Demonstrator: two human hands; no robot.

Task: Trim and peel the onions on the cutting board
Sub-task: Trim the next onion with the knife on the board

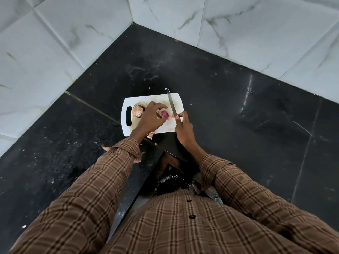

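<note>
On the white plastic cutting board, the left hand grips a purple peeled onion; the right hand grips a steel knife. 1 unpeeled brown onion sits left, near the board's handle slot, on the black stone surface.

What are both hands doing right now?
Left hand: holding the purple peeled onion on the white plastic cutting board.
Right hand: gripping the steel-bladed kitchen knife.

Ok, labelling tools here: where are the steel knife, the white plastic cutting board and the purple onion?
Steel knife (171,103): head view, mid-blade.
White plastic cutting board (126,125): head view, near-left corner.
Purple onion (164,114): head view, exposed side.
</note>
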